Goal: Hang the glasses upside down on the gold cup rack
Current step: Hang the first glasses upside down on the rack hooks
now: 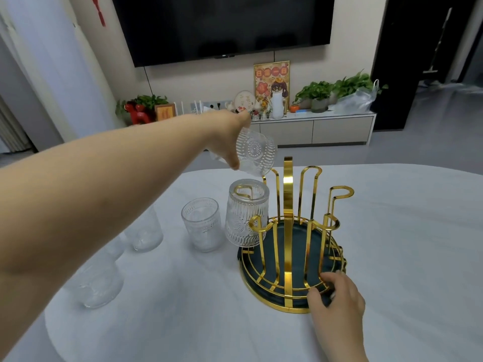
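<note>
The gold cup rack [288, 194] with a dark round tray base stands right of centre on the white table. One embossed glass [247, 212] hangs upside down on its left prong. My left hand [230, 137] grips a second embossed glass [254, 152], tilted, bottom towards me, just above a far-left prong. My right hand [335, 296] grips the tray's gold front rim. An upright glass [202, 224] stands left of the rack. Two more glasses [145, 231] [98, 280] stand farther left, partly hidden under my left forearm.
The white table [392, 257] curves away at its far edge. Beyond it are a low TV cabinet [313, 126] with plants and ornaments, a wall-mounted TV [222, 24] and grey floor. Several rack prongs on the right stand bare.
</note>
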The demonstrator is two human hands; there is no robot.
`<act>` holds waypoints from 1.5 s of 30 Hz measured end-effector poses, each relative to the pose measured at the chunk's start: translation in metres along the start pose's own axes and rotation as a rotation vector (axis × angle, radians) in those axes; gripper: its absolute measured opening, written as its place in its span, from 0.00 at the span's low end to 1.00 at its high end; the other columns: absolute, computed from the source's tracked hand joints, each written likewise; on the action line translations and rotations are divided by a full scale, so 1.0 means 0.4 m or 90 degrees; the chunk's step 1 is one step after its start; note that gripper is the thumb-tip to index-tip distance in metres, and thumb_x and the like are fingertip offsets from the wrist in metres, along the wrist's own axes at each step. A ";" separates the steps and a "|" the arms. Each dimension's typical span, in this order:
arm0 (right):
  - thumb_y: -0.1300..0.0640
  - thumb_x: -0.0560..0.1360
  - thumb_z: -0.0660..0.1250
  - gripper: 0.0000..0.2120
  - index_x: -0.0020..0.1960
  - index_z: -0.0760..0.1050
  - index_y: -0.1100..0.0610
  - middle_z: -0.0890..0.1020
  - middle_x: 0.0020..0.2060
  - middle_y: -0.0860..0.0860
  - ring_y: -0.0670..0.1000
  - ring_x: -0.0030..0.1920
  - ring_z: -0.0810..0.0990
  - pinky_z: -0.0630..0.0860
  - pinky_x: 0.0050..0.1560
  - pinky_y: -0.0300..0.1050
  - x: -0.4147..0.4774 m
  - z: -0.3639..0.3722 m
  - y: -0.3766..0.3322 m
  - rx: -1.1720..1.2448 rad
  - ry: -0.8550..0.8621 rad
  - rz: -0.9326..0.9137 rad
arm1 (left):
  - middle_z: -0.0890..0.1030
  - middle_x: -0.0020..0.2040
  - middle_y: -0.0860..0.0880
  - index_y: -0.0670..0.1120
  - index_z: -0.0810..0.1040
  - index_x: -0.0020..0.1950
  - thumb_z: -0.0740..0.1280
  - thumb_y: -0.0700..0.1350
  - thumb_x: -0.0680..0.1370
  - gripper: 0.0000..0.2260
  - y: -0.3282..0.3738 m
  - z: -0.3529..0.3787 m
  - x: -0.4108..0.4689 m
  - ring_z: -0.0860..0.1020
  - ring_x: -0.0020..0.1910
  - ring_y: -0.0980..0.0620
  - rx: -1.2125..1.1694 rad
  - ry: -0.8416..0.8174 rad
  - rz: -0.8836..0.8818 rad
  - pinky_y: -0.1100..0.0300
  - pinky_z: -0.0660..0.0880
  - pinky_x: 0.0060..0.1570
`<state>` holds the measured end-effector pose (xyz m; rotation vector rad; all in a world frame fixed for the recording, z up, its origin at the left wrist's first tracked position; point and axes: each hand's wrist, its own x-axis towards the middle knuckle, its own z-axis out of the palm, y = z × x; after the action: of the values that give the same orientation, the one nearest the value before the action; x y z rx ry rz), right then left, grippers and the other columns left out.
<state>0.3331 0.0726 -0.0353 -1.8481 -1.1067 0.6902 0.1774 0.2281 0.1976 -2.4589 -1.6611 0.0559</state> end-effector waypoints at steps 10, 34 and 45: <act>0.63 0.71 0.65 0.15 0.57 0.70 0.60 0.70 0.65 0.59 0.58 0.67 0.62 0.59 0.68 0.55 0.007 0.006 -0.003 0.006 -0.001 0.005 | 0.70 0.66 0.44 0.46 0.63 0.66 0.75 0.49 0.62 0.36 0.023 0.066 0.034 0.69 0.62 0.44 -0.136 -0.039 0.050 0.54 0.66 0.58; 0.64 0.71 0.66 0.22 0.63 0.65 0.59 0.68 0.65 0.59 0.58 0.66 0.65 0.67 0.65 0.58 0.013 0.024 -0.006 0.072 -0.010 -0.008 | 0.69 0.68 0.45 0.47 0.66 0.66 0.66 0.54 0.70 0.26 0.017 0.155 0.024 0.69 0.63 0.48 -0.388 -0.055 0.012 0.59 0.63 0.54; 0.63 0.71 0.66 0.23 0.64 0.64 0.60 0.66 0.65 0.60 0.61 0.65 0.66 0.66 0.66 0.61 0.000 0.014 -0.015 0.072 -0.024 -0.016 | 0.78 0.43 0.61 0.56 0.76 0.40 0.66 0.40 0.72 0.10 -0.097 0.243 -0.402 0.76 0.40 0.71 -0.619 0.296 -0.190 0.79 0.69 0.41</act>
<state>0.3263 0.0763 -0.0326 -1.7288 -1.0921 0.7605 0.0687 0.1053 0.0978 -2.3709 -2.0650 -1.5519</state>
